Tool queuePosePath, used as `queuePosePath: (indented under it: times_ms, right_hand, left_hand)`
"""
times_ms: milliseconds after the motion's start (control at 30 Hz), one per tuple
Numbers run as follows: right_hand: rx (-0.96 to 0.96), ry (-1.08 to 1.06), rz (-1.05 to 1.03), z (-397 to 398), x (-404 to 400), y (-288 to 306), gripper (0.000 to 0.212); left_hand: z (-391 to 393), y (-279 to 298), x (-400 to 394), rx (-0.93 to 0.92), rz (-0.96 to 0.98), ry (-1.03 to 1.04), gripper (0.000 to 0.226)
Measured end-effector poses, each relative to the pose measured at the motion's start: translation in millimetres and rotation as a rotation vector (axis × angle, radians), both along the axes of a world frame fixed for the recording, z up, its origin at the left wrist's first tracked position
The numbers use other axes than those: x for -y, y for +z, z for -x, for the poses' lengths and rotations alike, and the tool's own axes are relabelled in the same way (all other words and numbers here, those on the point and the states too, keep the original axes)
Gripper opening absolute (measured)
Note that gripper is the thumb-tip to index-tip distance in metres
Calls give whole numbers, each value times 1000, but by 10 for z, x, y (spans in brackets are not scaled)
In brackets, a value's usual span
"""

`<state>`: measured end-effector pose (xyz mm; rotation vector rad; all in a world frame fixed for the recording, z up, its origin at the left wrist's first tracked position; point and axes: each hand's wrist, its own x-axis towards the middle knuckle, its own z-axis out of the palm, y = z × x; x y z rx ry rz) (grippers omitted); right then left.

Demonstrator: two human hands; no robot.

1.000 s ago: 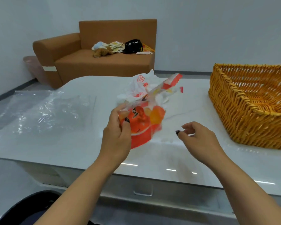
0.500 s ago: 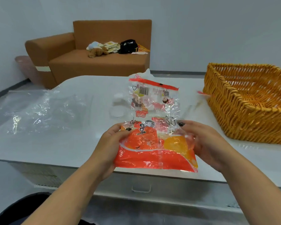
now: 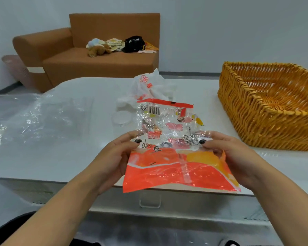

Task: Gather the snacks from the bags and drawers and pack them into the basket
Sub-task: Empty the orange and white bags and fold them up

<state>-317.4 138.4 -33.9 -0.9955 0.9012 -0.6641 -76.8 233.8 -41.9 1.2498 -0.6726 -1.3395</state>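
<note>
White table [image 3: 60, 157] (glossy) fronts a brown sofa [image 3: 96, 64] by pale walls.

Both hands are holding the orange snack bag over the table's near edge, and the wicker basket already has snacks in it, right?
Not quite. The head view shows the basket with nothing visible inside. The rest holds: the left hand and right hand both hold the snack bag over the table's near edge.

One orange snack packet [image 3: 174, 157] is held up by two hands, the left hand [image 3: 112, 157] and the right hand [image 3: 233, 157]. The white table [image 3: 60, 157] carries one wicker basket [image 3: 267, 125], one white plastic bag [image 3: 149, 86] and one clear plastic bag [image 3: 34, 118]. One brown sofa [image 3: 96, 64] stands behind.
</note>
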Motion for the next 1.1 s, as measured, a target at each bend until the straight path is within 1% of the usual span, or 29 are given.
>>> queuePosePath:
  times_ms: [100, 167, 267, 300, 367, 467, 500, 567, 600, 633, 667, 733, 767, 833, 867, 933, 967, 1033, 1100]
  right_hand:
    - [43, 34, -15, 12, -26, -22, 39]
    - [62, 60, -16, -6, -62, -63, 39]
    - [87, 55, -17, -43, -107, -142, 39]
    - [94, 47, -11, -59, -120, -162, 40]
    - [94, 25, 10, -73, -132, -193, 38]
    - [133, -22, -19, -64, -124, -235, 28]
    - [170, -17, -46, -63, -122, -240, 30]
    - [243, -6, -81, -52, -125, -233, 50]
    - [248, -1, -87, -53, -131, -223, 53]
    - [226, 3, -84, -54, -141, -203, 52]
    - [182, 1, -69, -60, -153, -179, 50]
    - [76, -13, -1, -82, -174, -150, 44]
    - [29, -21, 50, -96, -179, -151, 43]
    - [-66, -28, 163, -132, -200, -153, 43]
    - [-105, -27, 207, -151, -221, -147, 44]
    - [-162, -39, 266, -176, -239, -133, 50]
    - [-195, -40, 308, -188, -242, -118, 55]
    - [-286, -19, 449, -212, -227, -105, 66]
    - [-371, 23, 631, -241, -214, -97, 75]
  left_hand:
    - [-56, -22, -31, -46, -11, -54, 38]
    - [-103, -30, -46, -62, -24, -50, 33]
    - [-153, -51, -53, -131, -38, -68, 37]
    - [-162, -61, -55, -156, -48, -72, 34]
    - [-175, -85, -69, -187, -66, -69, 28]
    - [-147, -37, -82, -189, -89, -78, 35]
    - [-142, -25, -82, -161, -88, -81, 33]
    - [-109, 1, -78, -67, -60, -83, 17]
    - [-91, 3, -70, -6, -44, -83, 13]
    - [-85, -14, -55, 54, -34, -81, 17]
    - [-74, -23, -50, 100, -26, -80, 27]
    - [-61, -51, -38, 158, -23, -51, 54]
    - [-57, -55, -29, 176, -18, -28, 61]
    - [-62, -60, -20, 227, -3, 10, 68]
    - [-66, -59, -21, 254, 2, 19, 68]
    - [-90, -55, -20, 347, -4, -20, 59]
    - [-110, -53, -24, 438, -7, -75, 50]
    - [-136, -24, -42, 633, -3, -211, 30]
    - [-142, -9, -56, 724, -3, -318, 19]
